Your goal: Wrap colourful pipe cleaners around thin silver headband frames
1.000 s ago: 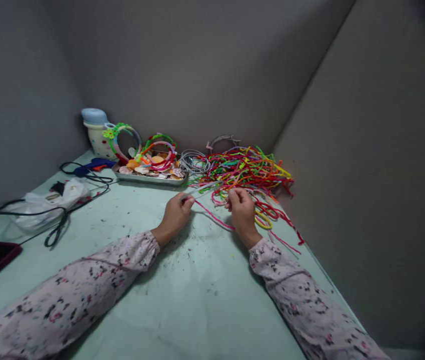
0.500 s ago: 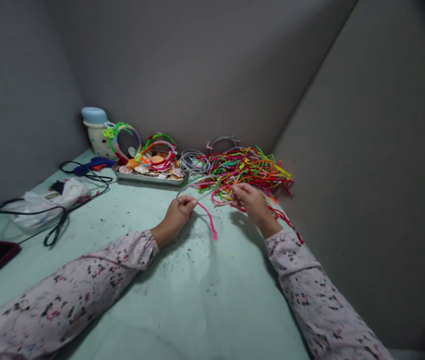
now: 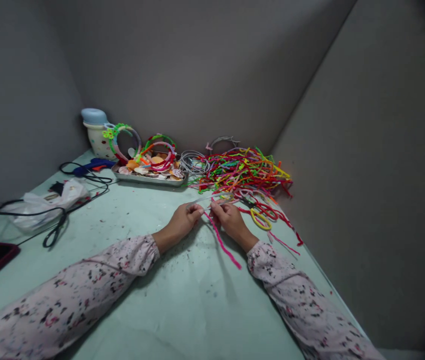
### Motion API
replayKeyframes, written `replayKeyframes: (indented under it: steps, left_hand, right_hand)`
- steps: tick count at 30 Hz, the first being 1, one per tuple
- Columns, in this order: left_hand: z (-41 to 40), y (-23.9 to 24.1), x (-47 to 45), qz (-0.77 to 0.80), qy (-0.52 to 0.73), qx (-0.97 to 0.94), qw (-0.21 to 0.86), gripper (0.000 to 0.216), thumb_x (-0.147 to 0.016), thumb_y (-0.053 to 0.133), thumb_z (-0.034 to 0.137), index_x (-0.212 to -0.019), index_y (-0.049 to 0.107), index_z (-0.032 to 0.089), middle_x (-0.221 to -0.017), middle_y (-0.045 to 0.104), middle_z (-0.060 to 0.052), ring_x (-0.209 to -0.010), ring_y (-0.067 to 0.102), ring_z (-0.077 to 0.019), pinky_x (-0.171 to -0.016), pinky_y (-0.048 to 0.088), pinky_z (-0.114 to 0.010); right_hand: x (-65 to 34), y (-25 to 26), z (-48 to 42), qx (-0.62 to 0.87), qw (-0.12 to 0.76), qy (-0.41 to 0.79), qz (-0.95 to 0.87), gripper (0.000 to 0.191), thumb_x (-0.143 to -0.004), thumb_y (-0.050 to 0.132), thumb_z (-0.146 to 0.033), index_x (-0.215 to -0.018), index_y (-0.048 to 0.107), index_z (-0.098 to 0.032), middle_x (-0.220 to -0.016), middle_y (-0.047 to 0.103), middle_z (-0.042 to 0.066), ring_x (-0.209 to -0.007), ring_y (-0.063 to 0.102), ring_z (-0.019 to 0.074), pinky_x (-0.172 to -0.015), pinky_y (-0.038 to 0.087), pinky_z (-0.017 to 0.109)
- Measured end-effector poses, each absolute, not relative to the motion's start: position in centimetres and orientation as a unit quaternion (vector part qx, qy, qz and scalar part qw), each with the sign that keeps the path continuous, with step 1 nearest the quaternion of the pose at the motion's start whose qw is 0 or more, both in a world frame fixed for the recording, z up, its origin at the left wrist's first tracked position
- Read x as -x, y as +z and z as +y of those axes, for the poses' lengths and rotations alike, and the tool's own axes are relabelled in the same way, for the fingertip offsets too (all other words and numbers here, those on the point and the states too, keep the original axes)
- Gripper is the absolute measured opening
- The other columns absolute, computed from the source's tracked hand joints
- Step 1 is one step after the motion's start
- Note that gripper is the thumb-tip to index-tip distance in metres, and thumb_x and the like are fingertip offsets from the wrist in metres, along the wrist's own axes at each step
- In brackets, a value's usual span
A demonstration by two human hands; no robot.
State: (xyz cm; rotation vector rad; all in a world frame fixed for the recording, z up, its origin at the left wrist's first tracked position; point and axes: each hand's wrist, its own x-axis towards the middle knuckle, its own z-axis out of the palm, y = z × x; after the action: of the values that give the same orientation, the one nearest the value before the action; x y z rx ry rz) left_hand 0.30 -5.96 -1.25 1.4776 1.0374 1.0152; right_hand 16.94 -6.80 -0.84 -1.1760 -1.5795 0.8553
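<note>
Right hand [image 3: 230, 221] swung back in beside the left hand [image 3: 181, 223], nearly touching mid-frame. Left's pinching a thin grey band [image 3: 212, 197] plus a fuzzy pink stem [image 3: 222, 243], loose end trailing toward lower centre; honestly can't tell if the right's clamped on anything.

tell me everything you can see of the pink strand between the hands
The pink strand is bright, thin and fuzzy-looking, like pipe cleaner. Its upper end is at the fingertips of the left hand, close to those of the right hand; whether the right touches it is unclear. It slants toward the person and rightward, slightly wavy, to a loose end over the table.
</note>
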Motion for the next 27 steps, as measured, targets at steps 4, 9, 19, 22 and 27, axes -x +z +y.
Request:
replayKeyframes:
  steps: [4,9,19,22,27]
  left_hand:
    - [-6.0,-1.3,-0.1,0.430,0.413,-0.630,0.497,0.024,-0.076,0.058,0.038,-0.068,0.055,0.015,-0.052,0.044,0.005,-0.049,0.036,-0.0086,-0.048,0.027,-0.022]
    - [-6.5,-0.2,0.0,0.442,0.388,-0.642,0.492,0.031,-0.076,0.058,0.043,-0.064,0.052,0.016,-0.050,0.044,0.004,-0.048,0.036,-0.0091,-0.047,0.025,-0.023]
    - [-6.7,0.2,-0.2,0.450,0.387,-0.613,0.522,0.029,-0.081,0.054,0.043,-0.068,0.053,0.017,-0.051,0.047,0.004,-0.047,0.040,-0.0097,-0.047,0.029,-0.023]
    - [-6.5,-0.1,-0.2,0.448,0.393,-0.616,0.514,0.028,-0.081,0.054,0.043,-0.069,0.053,0.017,-0.052,0.050,0.003,-0.049,0.043,-0.0106,-0.049,0.032,-0.024]
    - [-6.5,-0.1,-0.2,0.458,0.387,-0.628,0.496,0.032,-0.081,0.052,0.043,-0.062,0.050,0.017,-0.050,0.049,0.002,-0.049,0.044,-0.0111,-0.050,0.032,-0.024]
  right_hand:
    - [-16.8,-0.6,-7.1,0.478,0.459,0.290,-0.691,0.039,-0.088,0.049,-0.043,-0.057,0.053,-0.019,-0.059,0.056,0.001,-0.059,0.052,0.0148,-0.059,0.040,0.026]
    - [-16.7,-0.7,-7.4,0.495,0.454,0.236,-0.702,0.040,-0.089,0.047,-0.040,-0.054,0.047,-0.020,-0.058,0.055,0.001,-0.062,0.052,0.0152,-0.062,0.038,0.026]
    - [-16.8,-0.9,-7.4,0.512,0.462,0.271,-0.671,0.044,-0.090,0.046,-0.045,-0.053,0.050,-0.020,-0.052,0.051,-0.001,-0.057,0.049,0.0148,-0.057,0.036,0.026]
    - [-16.8,-0.9,-7.4,0.511,0.463,0.277,-0.669,0.045,-0.090,0.046,-0.046,-0.054,0.051,-0.021,-0.052,0.051,0.000,-0.058,0.050,0.0153,-0.057,0.036,0.026]
    - [-16.9,-1.1,-7.3,0.508,0.463,0.282,-0.669,0.045,-0.090,0.046,-0.047,-0.053,0.051,-0.021,-0.053,0.052,0.000,-0.060,0.051,0.0158,-0.058,0.037,0.026]
